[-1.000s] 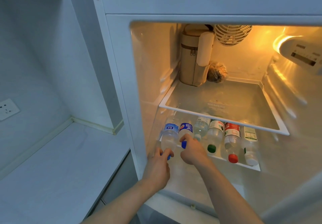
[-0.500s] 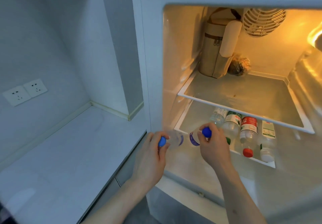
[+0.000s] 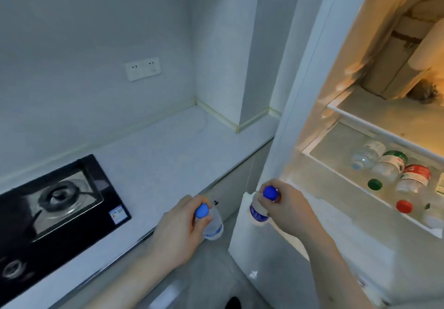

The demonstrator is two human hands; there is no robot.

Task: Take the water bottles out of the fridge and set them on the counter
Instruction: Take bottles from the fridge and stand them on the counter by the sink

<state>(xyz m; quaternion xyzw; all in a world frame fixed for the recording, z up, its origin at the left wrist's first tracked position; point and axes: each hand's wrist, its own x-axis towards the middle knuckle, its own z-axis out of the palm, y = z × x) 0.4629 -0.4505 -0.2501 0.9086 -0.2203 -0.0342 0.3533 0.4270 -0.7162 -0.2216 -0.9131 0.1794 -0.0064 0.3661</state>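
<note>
The left hand [image 3: 177,234] holds a small clear bottle [image 3: 212,224] with a blue cap. Its fingers are curled tight round the neck, just under the cap. This bottle hangs in the air by the front edge of the surface [image 3: 168,159], not on it.

The right hand [image 3: 288,210] holds a second bottle [image 3: 258,209], also with a blue cap and with a blue label. Its fingers pinch the neck, close under the cap. This bottle is in front of the fridge [image 3: 300,92], at the front left corner of the opening, out of the shelf.

More bottles lie on their sides on the low fridge shelf [image 3: 341,176], side by side. One has a green cap [image 3: 374,184], one has a red cap [image 3: 404,206], and one behind them is clear [image 3: 365,157]. On the shelf above stands a tan bag [image 3: 394,73], at the back.

A black stove [image 3: 60,203] sits at the left end of the surface. Two white wall plugs [image 3: 143,68] are on the wall behind the surface.
</note>
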